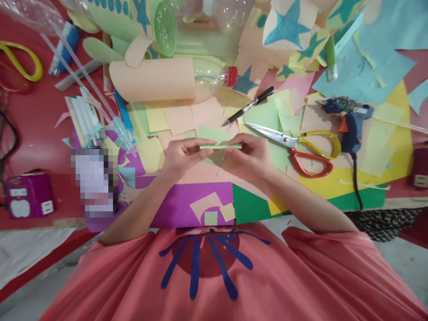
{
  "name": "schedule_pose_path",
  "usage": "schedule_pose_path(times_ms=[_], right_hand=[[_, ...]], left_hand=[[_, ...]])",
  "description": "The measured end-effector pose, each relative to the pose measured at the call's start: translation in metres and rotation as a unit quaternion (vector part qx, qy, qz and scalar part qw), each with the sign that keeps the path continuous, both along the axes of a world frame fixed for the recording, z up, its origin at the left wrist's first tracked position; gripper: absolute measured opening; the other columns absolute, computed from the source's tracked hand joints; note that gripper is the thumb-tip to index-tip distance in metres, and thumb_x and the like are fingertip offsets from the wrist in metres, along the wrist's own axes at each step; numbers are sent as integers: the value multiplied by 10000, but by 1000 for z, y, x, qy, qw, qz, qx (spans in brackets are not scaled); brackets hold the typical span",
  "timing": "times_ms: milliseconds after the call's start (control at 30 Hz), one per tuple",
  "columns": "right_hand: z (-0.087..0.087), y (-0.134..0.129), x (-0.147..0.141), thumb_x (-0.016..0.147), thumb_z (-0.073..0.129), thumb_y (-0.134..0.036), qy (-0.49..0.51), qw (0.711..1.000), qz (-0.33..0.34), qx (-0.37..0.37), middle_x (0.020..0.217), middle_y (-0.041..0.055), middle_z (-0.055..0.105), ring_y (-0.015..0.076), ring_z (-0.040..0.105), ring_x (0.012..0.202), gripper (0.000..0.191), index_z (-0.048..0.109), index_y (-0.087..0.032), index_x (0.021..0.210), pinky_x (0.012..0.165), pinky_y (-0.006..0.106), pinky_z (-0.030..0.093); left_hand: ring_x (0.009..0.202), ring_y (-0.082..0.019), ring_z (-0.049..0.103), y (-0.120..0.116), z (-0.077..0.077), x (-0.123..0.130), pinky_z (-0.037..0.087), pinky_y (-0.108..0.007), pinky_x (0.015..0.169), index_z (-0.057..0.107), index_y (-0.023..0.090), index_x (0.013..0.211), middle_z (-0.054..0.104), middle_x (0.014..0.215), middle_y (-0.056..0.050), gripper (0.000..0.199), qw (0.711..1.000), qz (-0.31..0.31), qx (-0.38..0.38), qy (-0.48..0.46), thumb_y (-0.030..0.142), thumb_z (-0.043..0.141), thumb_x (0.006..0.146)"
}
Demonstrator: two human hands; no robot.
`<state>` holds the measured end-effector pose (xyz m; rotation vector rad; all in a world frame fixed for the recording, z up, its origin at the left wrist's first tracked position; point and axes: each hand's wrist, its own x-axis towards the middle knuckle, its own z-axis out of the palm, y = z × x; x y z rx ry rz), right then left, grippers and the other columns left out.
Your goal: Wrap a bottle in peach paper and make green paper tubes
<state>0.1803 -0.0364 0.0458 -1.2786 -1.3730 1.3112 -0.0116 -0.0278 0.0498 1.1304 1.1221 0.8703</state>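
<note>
Green paper (220, 146), apparently mid-fold
Left hand (182, 154) and right hand (251, 153) pinch its ends, thumbs against fingers; the next move likely calls for even pressing

Craft tools and paper scraps (207, 115) spread over a red tabletop (40, 113).
At the far middle, a clear bottle (209, 71) wrapped in peach paper (154, 80) lies on its side, its red cap (231, 76) pointing right; a black pen (249, 106) rests near that cap. On the right, scissors (294, 145) with one yellow and one red handle lie slightly open beside a blue hot glue gun (351, 129), with blue-star paper cutouts (288, 26) beyond. On the left, clear sticks (80, 82) stretch near a blue tube (65, 48); a purple box (36, 189) with a white apple shape sits nearer.
</note>
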Motion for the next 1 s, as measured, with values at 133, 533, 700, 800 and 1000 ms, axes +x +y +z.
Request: schedule_pose_path(times_ms=[133, 533, 700, 800, 1000], right_hand=[[0, -1, 0, 679, 776, -426, 61, 997, 22, -38, 748, 14, 710, 99, 623, 662, 274, 723, -184, 795, 579, 223, 494], [-11, -1, 1, 764, 743, -338, 164, 981, 104, -3, 922, 39, 759, 128, 690, 807, 280, 746, -282, 1039, 761, 291, 554], [-12, 0, 3, 794, 716, -342, 145, 982, 120, 13, 868, 30, 746, 105, 651, 737, 291, 733, -277, 1077, 693, 262, 517], [-11, 0, 3, 792, 719, -329, 158, 980, 119, 16, 874, 30, 753, 107, 654, 733, 267, 740, -289, 1056, 698, 266, 523], [-4, -1, 1, 790, 707, -400, 139, 983, 116, 2, 883, 42, 760, 128, 662, 743, 268, 755, -272, 1020, 700, 289, 542]], left_hand=[[670, -138, 721, -1, 4, 1, 579, -202, 660, 783, 187, 805, 771, 754, -42, 324, 999, 11, -24, -31, 432, 845, 602], [697, -212, 745, -1, 4, 4, 627, -312, 717, 761, 169, 766, 754, 686, -43, 390, 999, -3, -31, -37, 510, 829, 591], [722, -220, 748, -1, 4, 3, 625, -332, 756, 760, 160, 779, 753, 689, -51, 373, 999, -14, -35, -40, 489, 824, 616], [691, -207, 743, 0, 6, 4, 625, -328, 748, 754, 158, 754, 750, 676, -46, 357, 998, -11, -39, -45, 476, 830, 610], [636, -178, 731, -1, 5, 4, 605, -245, 638, 744, 168, 712, 741, 633, -28, 326, 999, 5, -34, -42, 442, 857, 574]])
